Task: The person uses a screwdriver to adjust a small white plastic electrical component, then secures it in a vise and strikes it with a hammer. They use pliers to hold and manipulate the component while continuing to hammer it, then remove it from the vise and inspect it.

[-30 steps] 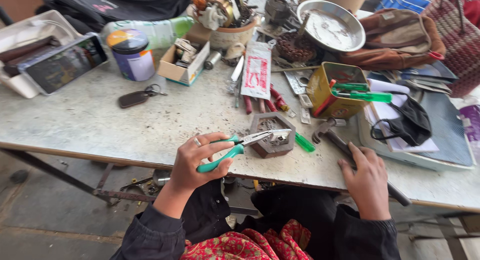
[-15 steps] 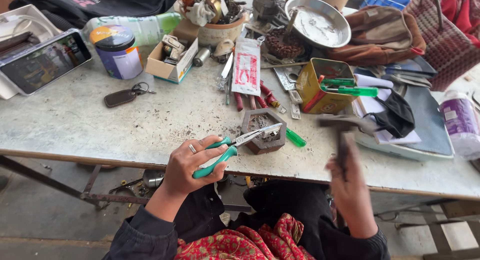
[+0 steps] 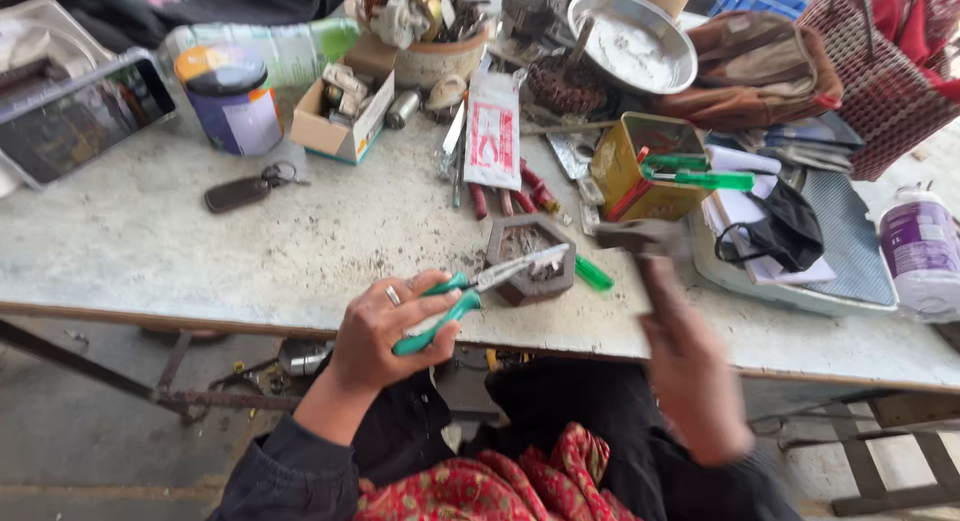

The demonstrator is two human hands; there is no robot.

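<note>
My left hand (image 3: 385, 331) grips green-handled pliers (image 3: 470, 293) near the table's front edge. Their metal jaws rest over a small hexagonal metal block (image 3: 530, 259) standing on the table. My right hand (image 3: 690, 366) holds a hammer (image 3: 645, 249) by its dark handle, raised and blurred, with the head just right of the block. A green-handled tool (image 3: 594, 273) lies beside the block, partly hidden behind it.
A yellow tin (image 3: 630, 171) holding green tools stands behind the hammer. Red-handled tools (image 3: 520, 196), a packet (image 3: 492, 131), a cardboard box (image 3: 335, 126), a jar (image 3: 232, 101), a key fob (image 3: 240, 191), a metal bowl (image 3: 630, 41), a tray (image 3: 790, 281) with a black mask fill the worn table (image 3: 150, 251).
My right hand lifted the hammer off the table and swung it up toward the block. My left hand kept the pliers at the block.
</note>
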